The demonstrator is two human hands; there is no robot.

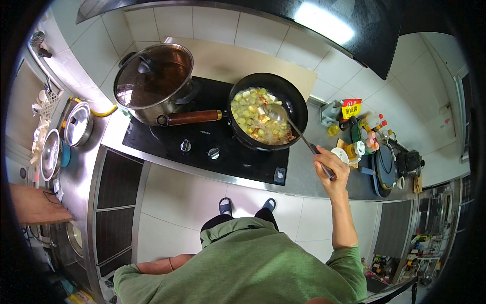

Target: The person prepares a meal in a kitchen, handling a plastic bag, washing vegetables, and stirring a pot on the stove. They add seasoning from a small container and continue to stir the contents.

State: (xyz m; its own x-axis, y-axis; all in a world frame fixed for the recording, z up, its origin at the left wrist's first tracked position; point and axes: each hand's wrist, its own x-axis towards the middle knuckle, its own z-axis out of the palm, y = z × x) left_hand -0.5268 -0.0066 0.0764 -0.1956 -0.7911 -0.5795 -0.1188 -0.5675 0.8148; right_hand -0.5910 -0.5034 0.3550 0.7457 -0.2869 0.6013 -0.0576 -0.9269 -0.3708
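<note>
My right hand (332, 169) grips the dark handle of a metal ladle (276, 112), whose head rests in the food in a black wok (298, 114). Green slices, white cubes and browned yellowish pieces, perhaps egg, lie in cloudy liquid (246, 110) there. The wok's wooden handle (195, 117) points left across the black gas hob (171, 138). My left hand is out of view; only the bent forearm shows at my side.
Left of the wok stands a large lidded steel pot (153, 81). Condiment bottles (370, 133), a yellow-red sauce packet (351, 108) and a blue-grey pan (385, 167) crowd the right counter. Steel bowls (50, 155) sit at left. The range hood (364, 34) overhangs the back.
</note>
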